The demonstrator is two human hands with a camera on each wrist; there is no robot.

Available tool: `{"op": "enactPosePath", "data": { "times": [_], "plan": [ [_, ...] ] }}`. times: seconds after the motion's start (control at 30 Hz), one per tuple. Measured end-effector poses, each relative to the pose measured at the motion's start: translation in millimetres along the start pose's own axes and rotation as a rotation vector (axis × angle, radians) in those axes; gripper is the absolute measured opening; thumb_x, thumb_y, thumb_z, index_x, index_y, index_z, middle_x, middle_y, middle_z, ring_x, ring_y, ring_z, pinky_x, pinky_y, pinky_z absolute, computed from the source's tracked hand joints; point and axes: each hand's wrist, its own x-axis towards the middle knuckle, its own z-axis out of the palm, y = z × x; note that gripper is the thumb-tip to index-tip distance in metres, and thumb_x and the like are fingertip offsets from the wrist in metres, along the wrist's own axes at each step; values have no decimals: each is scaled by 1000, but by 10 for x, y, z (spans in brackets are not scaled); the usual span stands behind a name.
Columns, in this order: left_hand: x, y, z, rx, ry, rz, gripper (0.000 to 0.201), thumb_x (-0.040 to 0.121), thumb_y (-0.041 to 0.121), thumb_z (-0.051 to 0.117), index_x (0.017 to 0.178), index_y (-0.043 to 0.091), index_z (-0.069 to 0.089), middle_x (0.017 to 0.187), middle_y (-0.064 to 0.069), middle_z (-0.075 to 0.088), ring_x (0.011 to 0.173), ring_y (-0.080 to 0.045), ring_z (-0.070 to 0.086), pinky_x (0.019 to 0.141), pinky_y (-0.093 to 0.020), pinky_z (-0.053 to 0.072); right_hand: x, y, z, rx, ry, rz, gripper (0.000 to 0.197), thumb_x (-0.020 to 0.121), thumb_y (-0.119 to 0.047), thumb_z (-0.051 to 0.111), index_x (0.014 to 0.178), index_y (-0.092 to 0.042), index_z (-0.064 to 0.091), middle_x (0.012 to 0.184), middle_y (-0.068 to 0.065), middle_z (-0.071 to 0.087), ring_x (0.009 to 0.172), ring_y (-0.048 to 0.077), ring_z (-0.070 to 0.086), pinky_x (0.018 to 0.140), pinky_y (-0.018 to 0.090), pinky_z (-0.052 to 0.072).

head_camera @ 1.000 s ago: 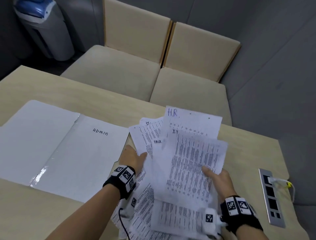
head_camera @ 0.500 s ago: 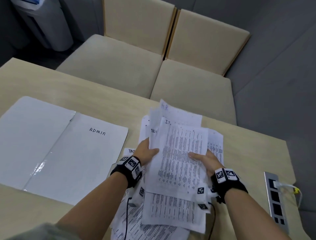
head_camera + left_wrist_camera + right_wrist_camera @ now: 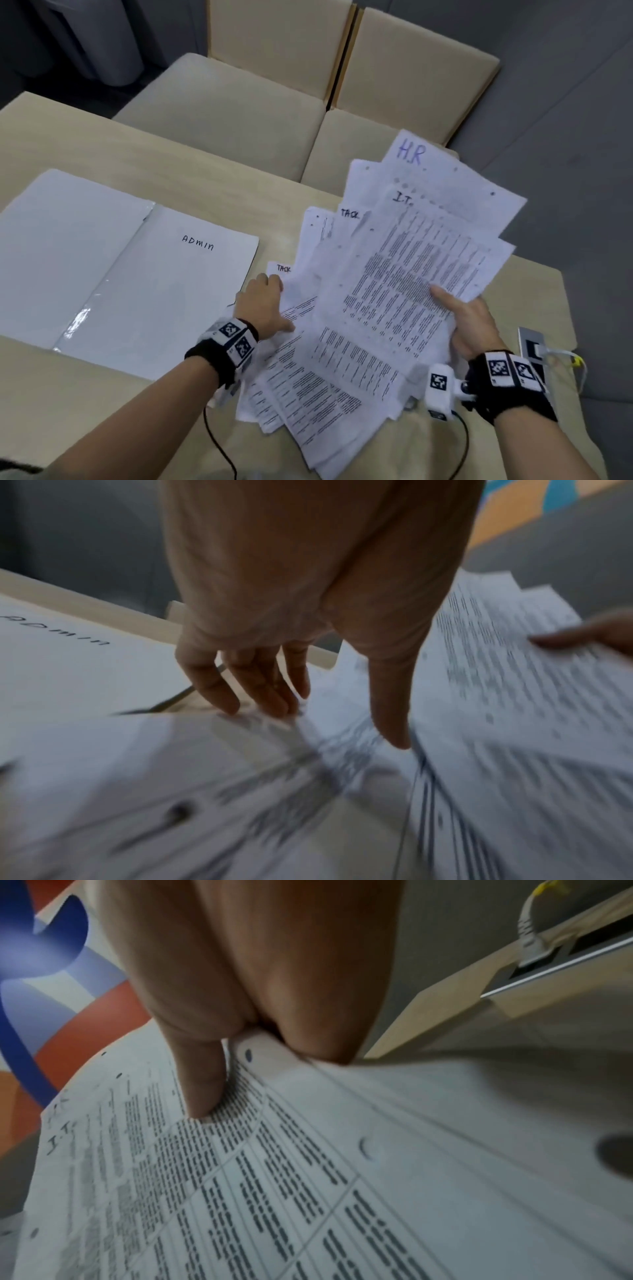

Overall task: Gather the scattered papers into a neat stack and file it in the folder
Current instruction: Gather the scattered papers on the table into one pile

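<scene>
Printed papers (image 3: 394, 301) fanned untidily; white folder (image 3: 113, 267) lies open beside

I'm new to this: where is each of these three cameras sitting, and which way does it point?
Head: worn on the head, looking down at the table, the open folder and fanned papers; both forearms show.
Left wrist: along the left hand, fingertips on papers beside the folder.
Right wrist: along the right hand, thumb pressing a printed sheet it grips; a socket panel behind.
Shared: the left wrist view also catches the right hand's thumb.
</scene>
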Motion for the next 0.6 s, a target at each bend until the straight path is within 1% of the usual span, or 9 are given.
{"op": "enactPosePath", "data": {
  "times": [0.03, 0.13, 0.2, 0.27, 0.33, 0.37, 0.43, 0.5, 0.6],
  "plan": [
    [-44, -26, 76, 69, 24, 15, 74, 62, 53, 83, 119, 20, 48, 118, -1, 50, 108, -22, 52, 91, -40, 48, -58, -17, -32, 8, 27, -10, 34, 94, -1, 62, 123, -18, 67, 115, 5, 78, 104, 24, 75, 77, 38, 64],
    [-78, -52, 186, 73, 63, 54, 58, 69, 51, 78, 114, 24, 53, 120, -1, 50, 111, -23, 50, 93, -39, 46, -197, -88, -114, -4, 102, -44, 25, 93, -10, 67, 113, -24, 70, 114, 2, 78, 110, 28, 72, 92, 49, 57],
    [-81, -30, 184, 66, 31, 62, 46, 74, 46, 76, 110, 24, 56, 119, -1, 50, 113, -22, 48, 94, -40, 44, -307, -187, -125, -18, 163, -91, 20, 94, -12, 67, 108, -25, 70, 108, 0, 80, 109, 27, 72, 92, 48, 55],
    [-84, -13, 174, 70, 18, 59, 42, 76, 43, 75, 109, 24, 56, 119, -1, 49, 115, -23, 47, 94, -40, 42, -405, -298, -167, -22, 248, -164, 18, 92, -13, 68, 104, -27, 71, 104, -1, 80, 108, 25, 72, 91, 46, 55],
    [-102, -10, 191, 78, 42, 50, 45, 76, 45, 75, 110, 23, 55, 120, -1, 47, 117, -23, 46, 94, -40, 42, -523, -470, -212, -40, 347, -240, 23, 85, -22, 76, 108, -22, 72, 107, 0, 78, 109, 23, 72, 97, 47, 54],
    [-114, -10, 205, 107, 71, 43, 51, 75, 47, 75, 114, 22, 53, 123, -3, 46, 117, -24, 44, 94, -40, 41, -578, -555, -245, -49, 393, -271, 36, 82, -27, 78, 116, -17, 71, 108, 0, 77, 109, 23, 72, 98, 45, 54],
    [-129, 0, 221, 178, 147, 34, 70, 71, 52, 76, 124, 18, 45, 131, -6, 41, 121, -26, 42, 96, -43, 41, -679, -736, -314, -14, 450, -314, 52, 84, -28, 78, 130, -7, 63, 109, 1, 75, 110, 22, 71, 94, 41, 56],
    [-135, 20, 220, 184, 177, 34, 84, 69, 51, 79, 133, 15, 37, 139, -8, 37, 126, -28, 39, 99, -45, 41, -763, -883, -377, 64, 494, -366, 52, 85, -24, 78, 131, -6, 62, 117, 6, 75, 106, 22, 74, 87, 43, 60],
    [-131, 55, 215, 186, 158, 21, 86, 71, 48, 78, 137, 14, 35, 141, -8, 36, 128, -28, 38, 100, -45, 42, -828, -984, -461, 175, 520, -397, 57, 81, -22, 81, 131, -3, 61, 120, 12, 74, 101, 26, 76, 81, 50, 62]
  ]
}}
